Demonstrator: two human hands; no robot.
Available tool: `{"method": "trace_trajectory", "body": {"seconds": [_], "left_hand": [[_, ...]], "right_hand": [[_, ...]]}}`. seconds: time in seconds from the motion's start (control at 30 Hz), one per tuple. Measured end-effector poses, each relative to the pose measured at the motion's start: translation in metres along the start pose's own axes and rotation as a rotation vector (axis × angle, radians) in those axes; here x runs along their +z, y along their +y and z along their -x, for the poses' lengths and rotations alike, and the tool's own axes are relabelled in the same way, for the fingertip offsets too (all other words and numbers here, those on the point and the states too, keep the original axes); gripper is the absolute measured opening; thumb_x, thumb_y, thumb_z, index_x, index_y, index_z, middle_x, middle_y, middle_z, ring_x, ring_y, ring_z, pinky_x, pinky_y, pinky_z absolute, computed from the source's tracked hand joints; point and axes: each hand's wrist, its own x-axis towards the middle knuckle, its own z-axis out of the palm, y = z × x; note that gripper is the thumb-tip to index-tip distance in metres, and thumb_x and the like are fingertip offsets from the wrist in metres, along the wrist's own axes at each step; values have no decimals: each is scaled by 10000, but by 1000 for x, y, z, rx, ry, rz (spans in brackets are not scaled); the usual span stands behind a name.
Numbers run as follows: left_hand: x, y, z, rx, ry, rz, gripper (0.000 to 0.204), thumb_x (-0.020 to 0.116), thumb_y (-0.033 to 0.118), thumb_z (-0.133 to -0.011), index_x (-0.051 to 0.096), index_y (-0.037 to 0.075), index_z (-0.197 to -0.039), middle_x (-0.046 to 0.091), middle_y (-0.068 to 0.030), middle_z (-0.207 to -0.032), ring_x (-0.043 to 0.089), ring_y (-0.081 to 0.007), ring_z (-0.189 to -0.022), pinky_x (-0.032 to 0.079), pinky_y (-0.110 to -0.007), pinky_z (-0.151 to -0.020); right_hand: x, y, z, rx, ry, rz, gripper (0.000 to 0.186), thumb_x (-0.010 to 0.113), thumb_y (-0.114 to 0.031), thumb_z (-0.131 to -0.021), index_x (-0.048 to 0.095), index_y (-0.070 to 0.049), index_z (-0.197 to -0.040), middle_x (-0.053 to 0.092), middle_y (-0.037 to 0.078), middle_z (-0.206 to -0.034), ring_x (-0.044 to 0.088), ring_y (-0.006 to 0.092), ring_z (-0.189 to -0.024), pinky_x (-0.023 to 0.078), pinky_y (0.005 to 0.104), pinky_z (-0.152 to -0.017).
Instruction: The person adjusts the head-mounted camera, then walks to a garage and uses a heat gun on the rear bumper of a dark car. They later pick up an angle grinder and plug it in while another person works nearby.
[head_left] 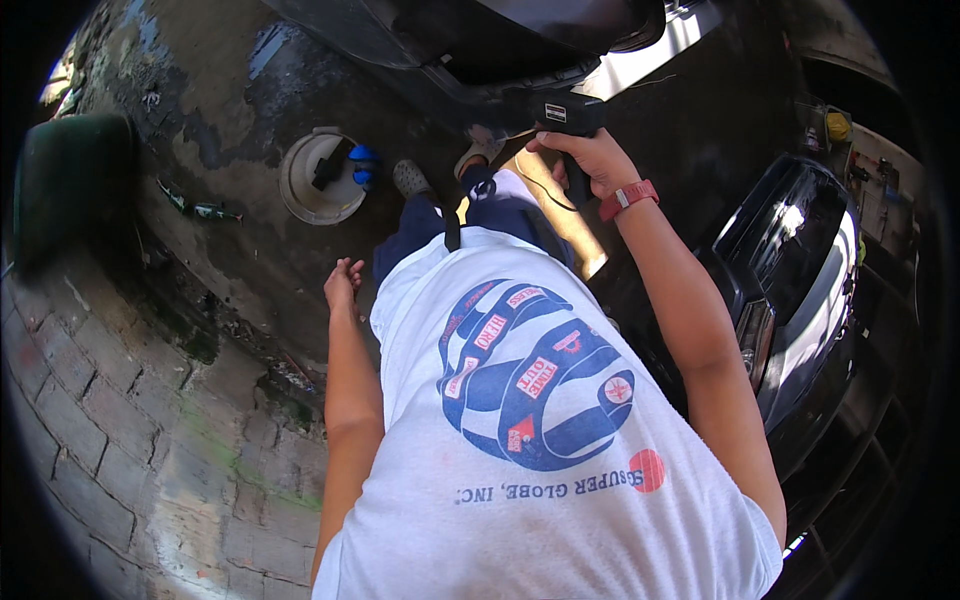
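My right hand (597, 160) grips a black pistol-grip tool (568, 113) with a small light label on its side, held out ahead of me. The tool's front end lies close to a black vehicle's bodywork (470, 40), and I cannot make out whether they touch. Its exact kind is not plain, and my fingers cover most of the handle. My left hand (344, 284) hangs low beside my left hip, fingers loosely bent, with nothing visible in it. Nearest to it is a round whitish tub (297, 192) holding a dark object (331, 166) and a blue item (362, 165).
A second dark vehicle (790, 230) with a headlight stands close on my right. A dark green container (75, 185) is at the far left, near a green and white object (205, 208). Paving blocks (110, 430) meet the wet, dark floor. Cluttered shelving (880, 170) is at far right.
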Motion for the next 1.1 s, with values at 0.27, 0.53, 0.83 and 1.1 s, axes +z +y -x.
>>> {"method": "trace_trajectory", "body": {"seconds": [0.27, 0.53, 0.83, 1.1], "left_hand": [[-19, -11, 5, 24, 9, -50, 439, 535, 333, -1102, 589, -15, -1364, 759, -151, -1144, 581, -64, -674, 509, -195, -616], [-3, -67, 47, 22, 49, 76, 396, 539, 312, -1099, 615, -7, -1322, 778, -132, -1043, 580, -60, -645, 496, -189, -586], [-5, -160, 72, -64, 98, 94, 368, 547, 287, -1098, 612, -18, -1293, 773, -154, -1020, 581, -73, -617, 491, -202, -556], [-11, -209, 70, -75, 96, 139, 393, 570, 318, -1086, 617, -12, -1295, 764, -150, -1034, 579, -80, -616, 494, -192, -546]], "right_hand": [[-6, 1, -6, -3, -29, 46, 259, 825, -249, -898, 727, -40, -1014, 778, 83, -947, 632, 109, -549, 524, 268, -519], [-12, 7, -10, -68, -131, -22, 725, 837, -663, -761, 631, -45, -1078, 728, 98, -891, 678, 171, -596, 570, 319, -575], [-12, 2, -5, -103, -135, -11, 725, 817, -673, -760, 622, -81, -1130, 686, 86, -842, 716, 216, -633, 627, 362, -587], [0, -7, 10, 22, -51, -93, 551, 814, -546, -856, 589, -67, -1008, 616, 67, -712, 654, 219, -531, 575, 412, -471]]}}
